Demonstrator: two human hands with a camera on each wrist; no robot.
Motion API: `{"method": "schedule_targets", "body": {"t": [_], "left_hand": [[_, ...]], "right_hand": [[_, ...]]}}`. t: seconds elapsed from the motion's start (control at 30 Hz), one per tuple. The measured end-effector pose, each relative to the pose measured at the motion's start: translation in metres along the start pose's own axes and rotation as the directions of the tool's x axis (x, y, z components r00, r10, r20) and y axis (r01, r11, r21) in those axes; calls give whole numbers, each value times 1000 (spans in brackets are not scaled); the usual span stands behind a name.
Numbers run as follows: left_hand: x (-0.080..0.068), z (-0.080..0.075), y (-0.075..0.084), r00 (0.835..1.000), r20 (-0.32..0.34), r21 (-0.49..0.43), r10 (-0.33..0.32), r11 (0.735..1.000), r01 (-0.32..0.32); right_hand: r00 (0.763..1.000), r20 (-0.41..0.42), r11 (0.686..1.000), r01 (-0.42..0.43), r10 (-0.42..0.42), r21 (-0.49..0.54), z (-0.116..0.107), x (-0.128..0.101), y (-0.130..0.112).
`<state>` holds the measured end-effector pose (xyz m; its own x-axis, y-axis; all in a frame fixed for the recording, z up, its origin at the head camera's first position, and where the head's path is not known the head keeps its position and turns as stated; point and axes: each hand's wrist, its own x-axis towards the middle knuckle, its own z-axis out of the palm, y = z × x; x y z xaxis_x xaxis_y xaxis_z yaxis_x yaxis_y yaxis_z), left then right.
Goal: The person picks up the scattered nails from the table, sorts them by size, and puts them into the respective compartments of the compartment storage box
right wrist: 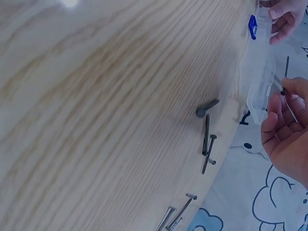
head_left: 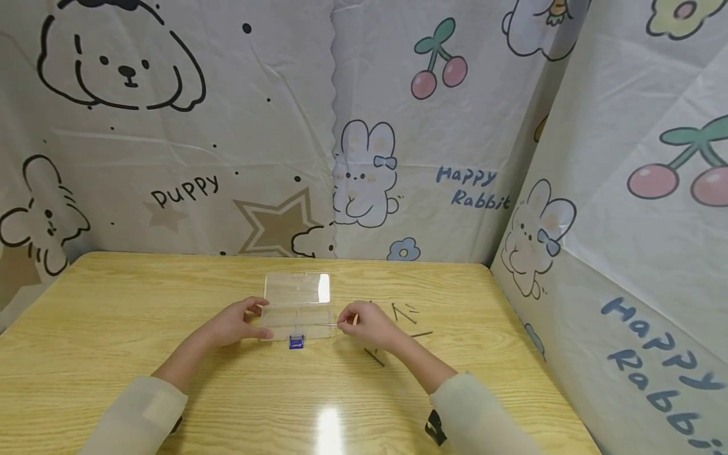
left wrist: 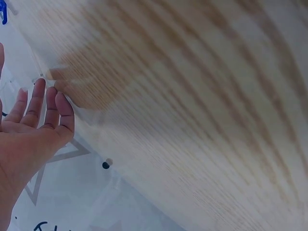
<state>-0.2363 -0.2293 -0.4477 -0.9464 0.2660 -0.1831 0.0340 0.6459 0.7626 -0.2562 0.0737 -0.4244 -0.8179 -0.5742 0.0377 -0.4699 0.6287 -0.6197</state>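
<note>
The person's right hand [head_left: 372, 323] pinches a thin nail [head_left: 326, 325] between thumb and fingertips, its shaft pointing left over the right edge of the clear plastic box [head_left: 298, 306], which lies open at the middle of the wooden table [head_left: 114, 316]. The left hand [head_left: 236, 322] holds the box's left end, thumb and fingers curled against it. More loose nails [head_left: 405, 313] are scattered on the table to the right, near the right hand.

The pinch is on a slender, smooth shaft, so the nail could easily pivot or slip and fall outside the compartment. The box is light; if the left hand's hold loosens, a nudge from the nail could slide it. The right wrist could also brush the scattered nails and roll them towards the table's edge.
</note>
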Motion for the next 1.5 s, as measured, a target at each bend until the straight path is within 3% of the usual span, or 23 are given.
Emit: {"method": "schedule_targets", "body": {"t": [0.6, 1.1, 1.5], "left_hand": [[-1, 0, 0, 1000, -8, 12, 25, 1000, -25], [-3, 0, 4, 1000, -8, 34, 15, 999, -15], [-4, 0, 4, 999, -4, 20, 52, 998, -52]], "right_hand": [[1000, -10, 1000, 15, -15, 7, 23, 21, -24], [1000, -25, 997, -1, -1, -82, 42, 35, -36], [999, -33, 992, -22, 18, -126, 53, 45, -45]]}}
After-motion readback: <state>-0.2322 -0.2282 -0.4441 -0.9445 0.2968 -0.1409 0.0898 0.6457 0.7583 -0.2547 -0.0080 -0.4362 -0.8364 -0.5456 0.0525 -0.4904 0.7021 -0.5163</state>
